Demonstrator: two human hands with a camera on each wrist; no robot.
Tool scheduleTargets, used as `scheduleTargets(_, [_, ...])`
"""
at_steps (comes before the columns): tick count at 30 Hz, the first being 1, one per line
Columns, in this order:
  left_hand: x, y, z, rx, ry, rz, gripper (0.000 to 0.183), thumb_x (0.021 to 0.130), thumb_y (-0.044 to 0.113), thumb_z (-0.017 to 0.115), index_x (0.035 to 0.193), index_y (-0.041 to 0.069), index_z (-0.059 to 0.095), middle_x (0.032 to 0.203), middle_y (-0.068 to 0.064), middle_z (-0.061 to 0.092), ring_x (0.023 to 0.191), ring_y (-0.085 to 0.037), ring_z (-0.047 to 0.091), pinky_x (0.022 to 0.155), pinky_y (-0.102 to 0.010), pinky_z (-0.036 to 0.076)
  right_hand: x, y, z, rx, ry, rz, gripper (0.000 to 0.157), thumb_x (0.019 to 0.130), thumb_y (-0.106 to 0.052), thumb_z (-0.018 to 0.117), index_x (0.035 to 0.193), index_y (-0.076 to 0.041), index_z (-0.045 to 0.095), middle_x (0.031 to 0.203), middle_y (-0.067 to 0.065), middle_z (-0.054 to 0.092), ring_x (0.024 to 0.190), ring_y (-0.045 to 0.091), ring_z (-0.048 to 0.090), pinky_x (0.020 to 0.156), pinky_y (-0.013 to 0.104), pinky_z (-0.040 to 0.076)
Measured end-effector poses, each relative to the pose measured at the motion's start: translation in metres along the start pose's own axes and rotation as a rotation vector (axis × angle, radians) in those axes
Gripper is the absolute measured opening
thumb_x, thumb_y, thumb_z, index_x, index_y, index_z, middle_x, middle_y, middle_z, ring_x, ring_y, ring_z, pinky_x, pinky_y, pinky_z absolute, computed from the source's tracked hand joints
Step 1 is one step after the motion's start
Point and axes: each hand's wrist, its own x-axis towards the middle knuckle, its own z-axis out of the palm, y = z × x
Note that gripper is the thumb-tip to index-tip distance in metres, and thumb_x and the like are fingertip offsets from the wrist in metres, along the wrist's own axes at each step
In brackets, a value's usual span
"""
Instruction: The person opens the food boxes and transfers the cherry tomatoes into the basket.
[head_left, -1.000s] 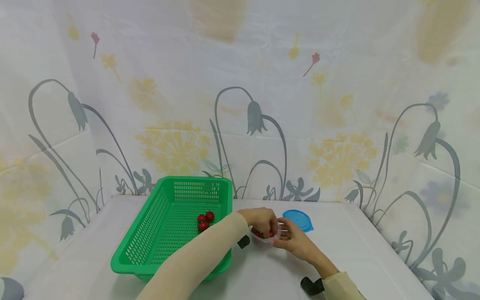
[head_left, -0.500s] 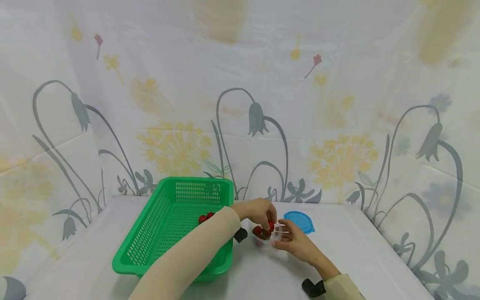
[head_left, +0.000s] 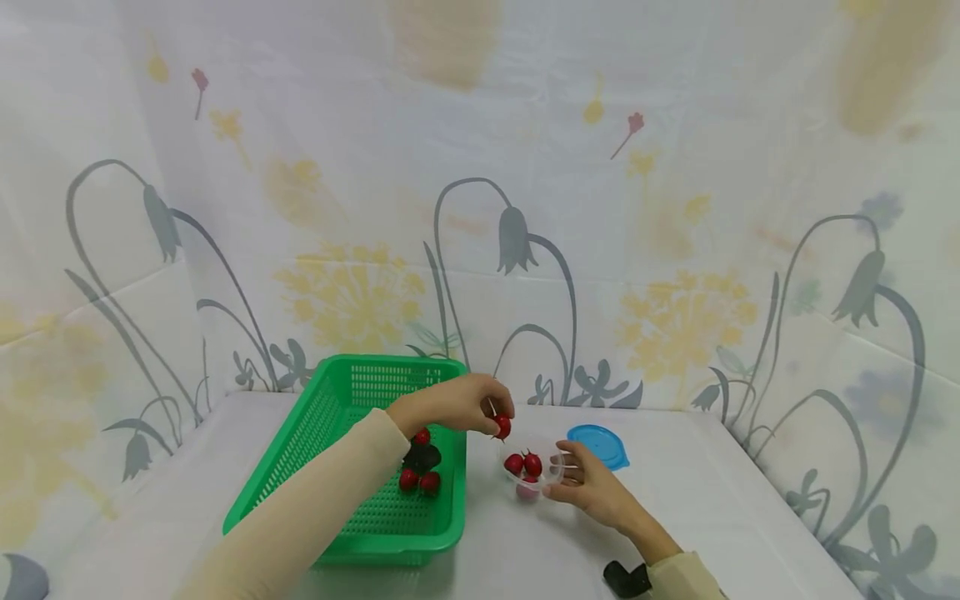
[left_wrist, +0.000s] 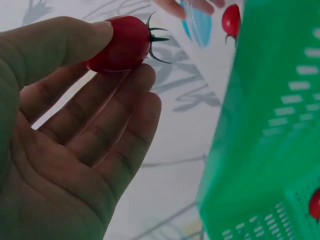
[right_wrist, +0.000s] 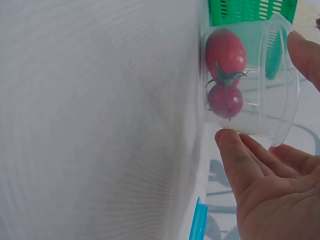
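My left hand point(head_left: 465, 404) pinches a red cherry tomato point(head_left: 502, 426) between thumb and fingers, above the gap between the green basket and a clear plastic tub point(right_wrist: 265, 65). In the left wrist view the tomato point(left_wrist: 125, 44) shows its green stem leaves, and the other fingers stretch out below it. My right hand point(head_left: 600, 492) holds the tub from the right, thumb near the rim and fingers along the side. Several tomatoes point(head_left: 532, 464) lie in the tub, seen through its wall in the right wrist view.
The green basket point(head_left: 454, 525) stands to the left, with several tomatoes point(head_left: 430, 483) on its floor, partly behind my left forearm. A blue lid point(head_left: 598, 446) lies on the white table behind my right hand. A patterned cloth point(head_left: 675, 208) hangs at the back.
My left hand has risen out of the tub with a tomato and moved left toward the basket. The right hand stays at the tub.
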Motion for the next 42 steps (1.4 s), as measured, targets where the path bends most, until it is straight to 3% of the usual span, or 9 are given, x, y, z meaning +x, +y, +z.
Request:
scheduleTargets(9, [-0.04,-0.029,-0.021,0.036,0.068,-0.016,0.02,0.087,0.006,0.066,0.106,0.012,0.067,0.099,0.006,0.063,0.087,-0.011,0.061,0.078,-0.03,0.05,-0.003,-0.004,0.002,-0.023,0.009,-0.015,0.075,0.084,-0.02,0.074,0.142,0.002,0.03,0.133,0.024,0.048,0.118,0.039,0.052,0.096,0.049,0.045])
scheduleTargets(15, [-0.055,-0.053,-0.017,0.009,0.052,-0.08,0.021,0.087,0.004,0.065,0.108,0.008,0.066,0.097,0.002,0.065,0.087,-0.014,0.062,0.076,-0.033,0.051,-0.009,-0.014,0.002,-0.025,0.021,-0.002,0.074,0.084,-0.019,0.074,0.141,0.002,0.032,0.133,0.025,0.048,0.118,0.039,0.052,0.096,0.049,0.044])
scheduleTargets(18, [-0.057,-0.065,-0.01,0.014,0.045,-0.115,0.02,0.086,0.003,0.067,0.105,0.01,0.067,0.098,0.001,0.064,0.088,-0.016,0.062,0.074,-0.033,0.051,-0.011,-0.019,0.002,-0.017,0.021,-0.002,0.073,0.084,-0.017,0.074,0.141,0.002,0.033,0.133,0.026,0.047,0.118,0.041,0.052,0.096,0.05,0.044])
scheduleTargets(25, [-0.057,-0.081,0.002,0.096,0.022,-0.126,0.019,0.084,0.003,0.068,0.102,0.008,0.068,0.097,0.0,0.063,0.088,-0.018,0.059,0.075,-0.036,0.05,-0.002,-0.001,0.0,-0.015,0.002,-0.007,0.076,0.084,-0.02,0.074,0.143,0.0,0.031,0.134,0.023,0.048,0.118,0.037,0.053,0.095,0.049,0.045])
scheduleTargets(33, [-0.056,-0.087,0.012,0.101,-0.012,-0.176,0.019,0.085,0.005,0.07,0.104,0.006,0.068,0.096,0.001,0.064,0.09,-0.016,0.058,0.078,-0.036,0.05,-0.003,-0.002,-0.002,-0.01,-0.014,-0.014,0.078,0.083,-0.024,0.075,0.144,-0.002,0.031,0.135,0.021,0.047,0.118,0.035,0.053,0.096,0.048,0.045])
scheduleTargets(42, [-0.056,-0.088,0.013,0.09,-0.013,-0.164,0.018,0.085,0.004,0.069,0.103,0.005,0.068,0.096,-0.003,0.066,0.09,-0.018,0.06,0.076,-0.037,0.051,-0.004,-0.004,-0.001,0.001,-0.019,-0.012,0.077,0.084,-0.023,0.075,0.144,-0.001,0.03,0.135,0.022,0.046,0.118,0.036,0.052,0.096,0.048,0.045])
